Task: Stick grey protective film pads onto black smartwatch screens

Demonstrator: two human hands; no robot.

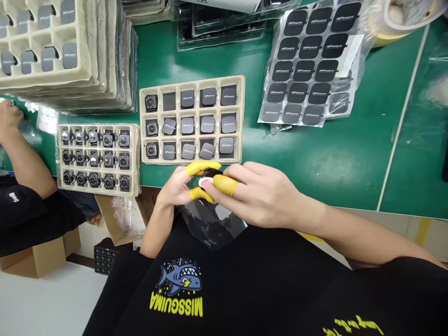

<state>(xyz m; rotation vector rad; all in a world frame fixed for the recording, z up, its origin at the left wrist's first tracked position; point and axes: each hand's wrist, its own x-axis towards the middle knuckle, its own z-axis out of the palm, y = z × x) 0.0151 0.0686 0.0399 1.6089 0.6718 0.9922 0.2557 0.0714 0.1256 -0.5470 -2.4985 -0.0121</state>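
Observation:
My left hand (175, 185), with yellow finger cots on thumb and forefinger, grips a small black watch body (212, 172) by its sides. My right hand (257, 193), a yellow cot on one finger, pinches a white wipe (206, 180) against that watch body. Part of the watch is hidden behind the fingers. Just beyond both hands lies a beige tray (192, 163). Its left column holds watch bodies (151, 127) with their sensor backs up; most other cells hold dark squares topped by grey HiFuture films (187, 125). A clear plastic sheet (213, 228) hangs below my hands.
Left of the beige tray stands another tray of watch bodies (94, 158). Behind it rises a tall stack of trays (87, 70). Sheets of HiFuture stickers (304, 70) and tape rolls (406, 18) lie at the right. At far left is another person's arm (26, 154).

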